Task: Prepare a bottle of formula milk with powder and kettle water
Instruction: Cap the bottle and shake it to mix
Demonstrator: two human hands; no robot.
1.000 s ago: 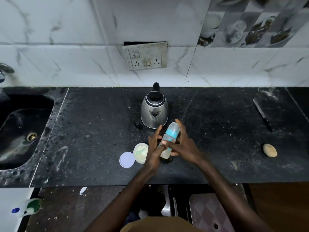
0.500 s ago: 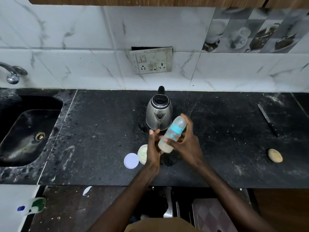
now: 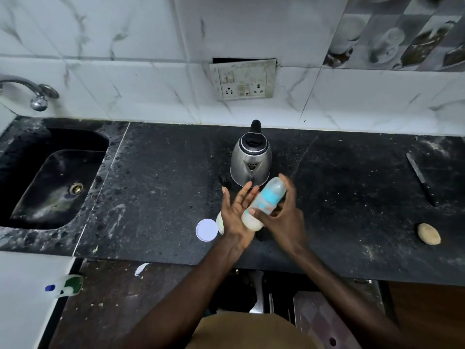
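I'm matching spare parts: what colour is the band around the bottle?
The bottle has a light blue band; the head view shows it best.

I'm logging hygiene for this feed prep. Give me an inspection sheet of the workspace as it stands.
Surface: black counter, dusty, with pale smears.
Job's things: bottle tilted between both hands, milky liquid at its base; kettle upright behind it; tub mostly hidden by the left hand, white lid flat beside it.
Clutter: knife and a brown lump, far right.
Hands: left hand open, palm against the bottle; right hand grips the bottle.
Cables: nothing seen.
Surroundings: sink and tap at left; socket on the tiled wall.
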